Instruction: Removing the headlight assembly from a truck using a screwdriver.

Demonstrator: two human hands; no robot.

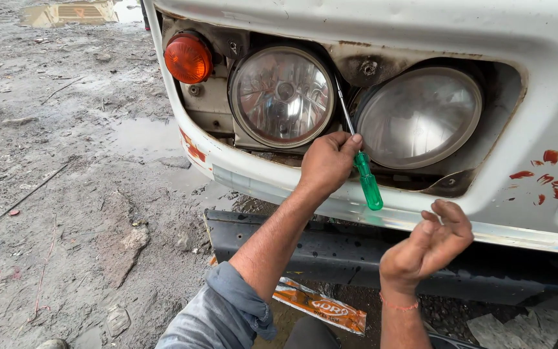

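Our left hand (326, 161) grips a green screwdriver (361, 161), tip up between the two headlamps (283, 95), seemingly on a screw. Our right hand (429, 244) hovers empty, fingers loosely curled. Next we need steady turning pressure.

Worn metal, clear glass, glossy plastic

I see a translucent green plastic screwdriver (364, 174) handle with a shiny steel shaft, glossy glass headlamps (282, 95) beside it, rusted chipped white painted panel (421, 26) above, and wet rough mud (66, 194) below.
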